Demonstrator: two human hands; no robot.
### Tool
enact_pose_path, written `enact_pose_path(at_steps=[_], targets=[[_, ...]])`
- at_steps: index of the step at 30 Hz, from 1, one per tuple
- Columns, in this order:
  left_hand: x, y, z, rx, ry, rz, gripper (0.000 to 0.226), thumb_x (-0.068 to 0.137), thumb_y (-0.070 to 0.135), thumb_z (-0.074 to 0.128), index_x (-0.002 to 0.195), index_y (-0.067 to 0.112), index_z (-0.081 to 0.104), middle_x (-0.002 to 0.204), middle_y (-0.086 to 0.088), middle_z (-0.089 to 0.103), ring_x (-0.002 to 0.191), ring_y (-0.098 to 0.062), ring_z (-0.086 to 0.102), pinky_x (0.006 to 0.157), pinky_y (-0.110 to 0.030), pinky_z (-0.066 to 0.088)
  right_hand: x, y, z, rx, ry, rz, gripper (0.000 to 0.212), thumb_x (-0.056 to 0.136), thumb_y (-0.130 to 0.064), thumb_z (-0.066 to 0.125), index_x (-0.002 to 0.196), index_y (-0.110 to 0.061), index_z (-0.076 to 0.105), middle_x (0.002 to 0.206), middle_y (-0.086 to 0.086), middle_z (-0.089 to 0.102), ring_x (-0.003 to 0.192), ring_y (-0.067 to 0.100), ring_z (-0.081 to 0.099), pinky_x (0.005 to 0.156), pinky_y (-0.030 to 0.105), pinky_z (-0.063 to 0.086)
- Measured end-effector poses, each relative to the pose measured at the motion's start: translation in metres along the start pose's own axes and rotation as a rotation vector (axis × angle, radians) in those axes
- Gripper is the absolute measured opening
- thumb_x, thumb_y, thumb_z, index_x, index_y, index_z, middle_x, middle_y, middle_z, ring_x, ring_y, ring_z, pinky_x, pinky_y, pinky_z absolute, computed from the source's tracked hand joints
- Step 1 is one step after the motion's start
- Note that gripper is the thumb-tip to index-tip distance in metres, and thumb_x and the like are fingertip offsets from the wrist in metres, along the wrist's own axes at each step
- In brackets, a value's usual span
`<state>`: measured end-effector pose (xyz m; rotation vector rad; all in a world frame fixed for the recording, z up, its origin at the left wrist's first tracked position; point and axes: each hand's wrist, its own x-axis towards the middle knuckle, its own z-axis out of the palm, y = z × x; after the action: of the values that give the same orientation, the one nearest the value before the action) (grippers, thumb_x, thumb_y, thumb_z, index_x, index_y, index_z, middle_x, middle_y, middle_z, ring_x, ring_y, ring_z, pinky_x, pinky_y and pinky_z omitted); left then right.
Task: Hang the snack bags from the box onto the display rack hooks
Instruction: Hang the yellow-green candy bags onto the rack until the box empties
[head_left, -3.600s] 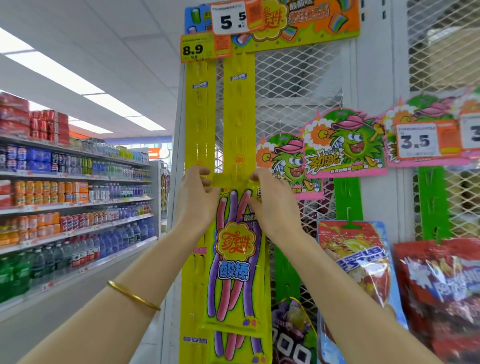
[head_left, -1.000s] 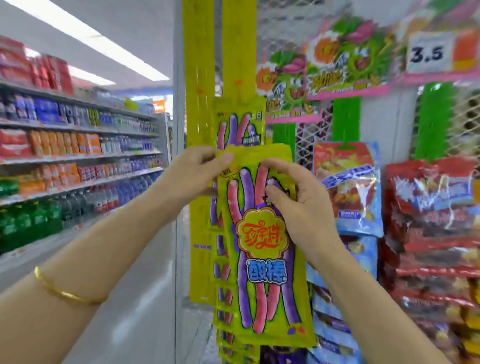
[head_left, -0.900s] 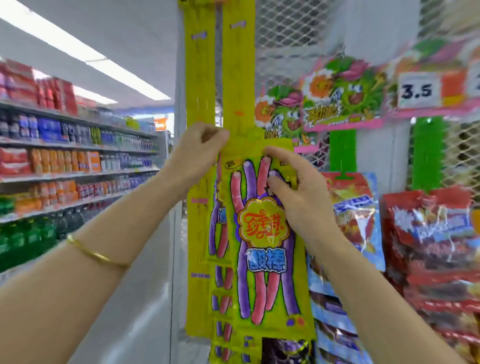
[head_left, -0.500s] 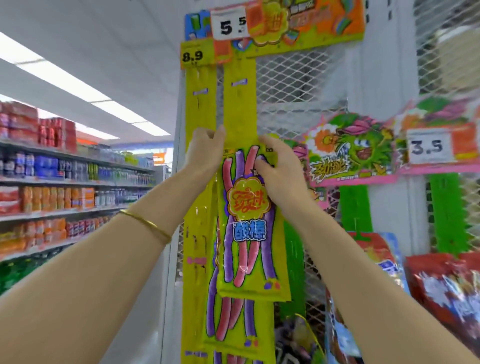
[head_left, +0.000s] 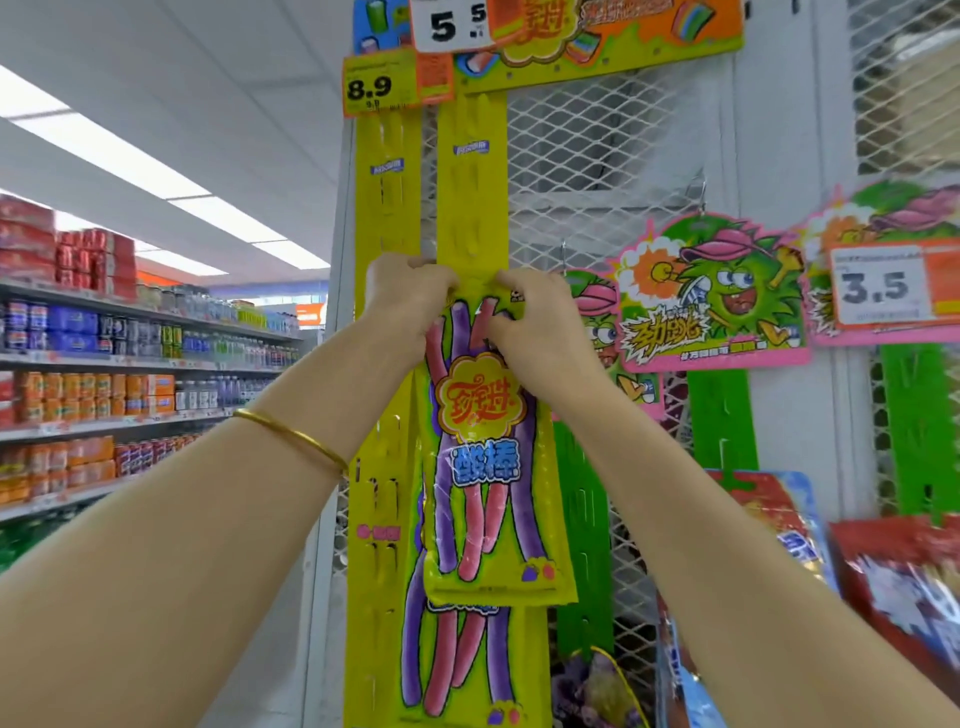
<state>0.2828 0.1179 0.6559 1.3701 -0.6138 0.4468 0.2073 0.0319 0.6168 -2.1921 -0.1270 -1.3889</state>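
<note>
While both hands pinch its top corners, the snack bag (head_left: 485, 447) lies against the yellow hanging strip (head_left: 470, 192). Left hand (head_left: 408, 301) and right hand (head_left: 540, 338) grip it below the strip's bare upper part.

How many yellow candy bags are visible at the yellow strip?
2. The upper bag is held at its top by the left hand and right hand; the lower bag hangs beneath it, partly covered. Others may be hidden behind.

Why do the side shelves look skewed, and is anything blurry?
Head view: the wide-angle lens skews the drink shelves; ceiling light strips blow out white; the snack bag, pinched by left hand and right hand, is sharp; red bags lower right look soft.
</note>
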Motion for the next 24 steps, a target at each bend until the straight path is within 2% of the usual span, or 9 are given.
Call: enact_pose_path(at_steps=[3,5,7,11,15,17,19,21,24], targets=[[-0.003,0.001,-0.004,0.022,-0.027,0.007,0.019,0.082,0.000,0.062,0.072,0.016,0.058,0.070,-0.001,0.055,0.063,-0.012,0.051,0.049,-0.017,0.043,-0.002,-0.005,-0.002,-0.014,-0.022,0.024,0.037,0.087,-0.010,0.055,0.123,-0.004,0.051,0.128,0.015,0.041,0.100,0.031,0.053,0.088,0.043,0.046],[-0.004,0.001,-0.004,0.024,-0.033,0.003,0.014,0.082,0.000,0.062,0.091,0.011,0.063,0.080,-0.004,0.057,0.067,-0.011,0.052,0.053,-0.019,0.043,-0.003,-0.008,-0.003,-0.042,-0.035,0.032,0.036,0.087,-0.011,0.056,0.122,-0.002,0.051,0.128,0.014,0.042,0.105,0.031,0.052,0.090,0.041,0.044],[-0.003,0.002,-0.004,0.017,-0.041,-0.008,0.027,0.083,0.000,0.062,0.106,0.014,0.059,0.079,-0.002,0.057,0.065,-0.009,0.052,0.053,-0.020,0.045,-0.002,-0.009,-0.003,-0.066,-0.024,0.022,0.034,0.088,-0.010,0.054,0.121,-0.001,0.052,0.129,0.014,0.044,0.108,0.032,0.050,0.091,0.038,0.042],[-0.002,0.004,-0.003,-0.022,-0.059,-0.030,0.018,0.086,0.007,0.063,0.102,0.014,0.057,0.079,-0.004,0.058,0.070,-0.015,0.057,0.066,-0.028,0.051,0.003,-0.006,-0.003,-0.097,0.050,-0.036,0.038,0.091,-0.006,0.048,0.129,-0.011,0.051,0.129,0.012,0.044,0.115,0.029,0.048,0.090,0.032,0.037],[-0.002,0.007,-0.002,-0.032,-0.044,-0.063,0.009,0.085,0.012,0.063,0.094,0.012,0.061,0.085,-0.008,0.060,0.072,-0.020,0.058,0.059,-0.025,0.046,0.011,-0.002,0.000,-0.131,0.064,-0.088,0.030,0.086,-0.006,0.048,0.112,-0.013,0.061,0.105,0.010,0.051,0.087,0.027,0.050,0.072,0.033,0.042],[-0.003,0.009,0.000,-0.048,-0.031,-0.080,0.005,0.084,0.010,0.062,0.082,0.012,0.059,0.080,-0.010,0.056,0.070,-0.022,0.055,0.057,-0.025,0.043,0.014,0.000,0.003,-0.138,0.043,-0.078,0.031,0.082,-0.012,0.048,0.109,-0.012,0.063,0.102,0.010,0.057,0.081,0.031,0.054,0.067,0.034,0.044],[-0.002,0.010,0.001,-0.054,-0.021,-0.085,0.016,0.082,0.008,0.062,0.071,0.014,0.052,0.080,-0.013,0.051,0.072,-0.022,0.051,0.057,-0.027,0.040,0.014,0.000,0.004,-0.136,0.027,-0.052,0.036,0.083,-0.014,0.049,0.116,-0.013,0.061,0.115,0.012,0.057,0.093,0.033,0.059,0.077,0.039,0.050],[-0.002,0.010,0.001,-0.047,-0.015,-0.086,0.020,0.080,0.008,0.062,0.068,0.015,0.048,0.081,-0.013,0.048,0.074,-0.021,0.049,0.060,-0.031,0.039,0.010,-0.003,0.000,-0.131,0.014,-0.042,0.036,0.087,-0.011,0.051,0.122,-0.011,0.058,0.128,0.014,0.052,0.107,0.033,0.057,0.088,0.042,0.048],[-0.005,0.011,-0.001,-0.031,-0.019,-0.088,0.019,0.078,0.008,0.062,0.068,0.015,0.047,0.082,-0.013,0.047,0.076,-0.022,0.049,0.066,-0.036,0.038,0.008,-0.004,-0.007,-0.105,-0.009,-0.025,0.033,0.089,-0.008,0.052,0.122,-0.005,0.058,0.129,0.016,0.053,0.115,0.031,0.052,0.095,0.038,0.043]])
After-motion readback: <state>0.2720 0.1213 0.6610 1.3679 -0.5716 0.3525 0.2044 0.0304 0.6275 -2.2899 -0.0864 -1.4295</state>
